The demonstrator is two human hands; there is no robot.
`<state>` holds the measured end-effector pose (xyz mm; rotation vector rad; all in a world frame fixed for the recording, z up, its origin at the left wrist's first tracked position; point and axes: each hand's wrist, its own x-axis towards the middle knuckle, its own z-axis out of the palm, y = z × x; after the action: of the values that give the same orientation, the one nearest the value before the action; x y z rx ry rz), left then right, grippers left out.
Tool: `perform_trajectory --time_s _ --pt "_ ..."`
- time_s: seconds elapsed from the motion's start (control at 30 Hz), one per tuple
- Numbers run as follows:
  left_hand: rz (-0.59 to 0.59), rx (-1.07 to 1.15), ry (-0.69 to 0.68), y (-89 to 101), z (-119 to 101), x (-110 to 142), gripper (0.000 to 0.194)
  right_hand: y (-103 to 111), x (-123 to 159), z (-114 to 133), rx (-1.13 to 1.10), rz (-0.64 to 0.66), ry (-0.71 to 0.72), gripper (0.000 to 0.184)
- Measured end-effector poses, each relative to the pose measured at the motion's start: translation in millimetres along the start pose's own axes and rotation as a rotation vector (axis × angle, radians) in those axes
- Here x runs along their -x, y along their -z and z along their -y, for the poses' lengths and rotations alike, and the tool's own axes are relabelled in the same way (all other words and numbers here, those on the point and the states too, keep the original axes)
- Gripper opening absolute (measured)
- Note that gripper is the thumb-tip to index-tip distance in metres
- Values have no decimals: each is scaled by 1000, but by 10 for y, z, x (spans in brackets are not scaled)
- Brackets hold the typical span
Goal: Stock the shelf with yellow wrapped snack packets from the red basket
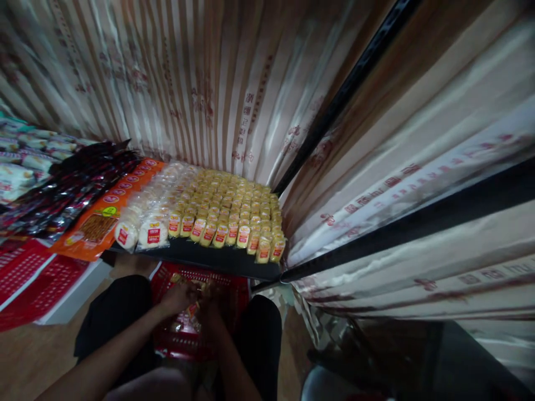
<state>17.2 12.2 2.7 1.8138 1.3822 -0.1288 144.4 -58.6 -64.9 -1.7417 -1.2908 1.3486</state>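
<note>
Between my knees stands a red perforated plastic basket [238, 287] with small wrapped snacks [193, 311] in it. My left hand [179, 298] reaches into the basket with its fingers curled on yellowish wrapped snacks. Close beside it, my right hand [210, 314] is bent inward and closed at the same yellowish packets; its fingertips are dark and partly hidden. Just beyond the basket, several rows of yellow snack packets [221, 235] with red and white labels stand on a dark shelf [188, 253].
Left of the yellow rows lie round white packets [152, 234], an orange snack bag [98, 223] and a pile of dark shiny bags [79, 184]. A red-and-white box [71, 284] stands at the left. Printed curtains [234, 83] hang behind, with dark metal bars [376, 223] at the right.
</note>
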Motion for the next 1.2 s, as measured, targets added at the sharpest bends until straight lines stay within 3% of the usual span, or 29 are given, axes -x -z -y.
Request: perform_trajectory --time_s 0.23,0.57,0.77,0.97,1.07,1.2 --pt "-117 141 -75 130 -313 133 19 354 108 165 -144 -85 40 20" --pt "-290 149 -369 351 -948 186 34 847 309 651 -471 -187 186 32" --pt "-410 97 -440 579 -1302 85 38 1024 248 844 -193 -486 261 36" --pt "-515 -11 -579 707 -1501 -171 30 1110 216 943 166 -744 319 40" --pt "-536 -76 -577 726 -1571 -283 28 1122 161 959 189 -767 346 45" --pt "-531 -95 -464 721 -1649 -342 28 1121 44 916 186 -743 413 43"
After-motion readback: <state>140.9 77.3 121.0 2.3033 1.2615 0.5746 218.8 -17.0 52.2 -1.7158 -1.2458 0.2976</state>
